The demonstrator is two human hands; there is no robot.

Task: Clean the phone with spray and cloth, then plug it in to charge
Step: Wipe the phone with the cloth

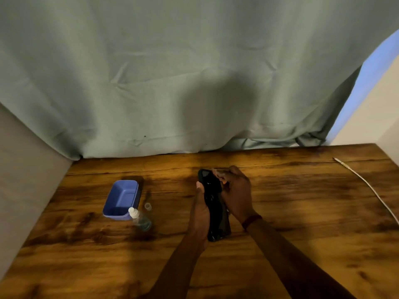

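A black phone (213, 201) is held just above the middle of the wooden table (302, 212), long axis pointing away from me. My left hand (201, 212) grips its left edge from below. My right hand (236, 192) wraps the right side, fingertips pressed on the phone's far end. Everything between the hands is dark, so I cannot tell a cloth apart from the phone. A small clear spray bottle (140, 220) with a white nozzle stands to the left, its clear cap (148, 206) off beside it. A white charging cable (367, 184) lies along the right side, plug end pointing to the far edge.
A blue plastic tub (122, 198) sits open just behind the spray bottle. A grey-green curtain (172, 83) hangs along the table's far edge. Pale walls close in the left and right sides.
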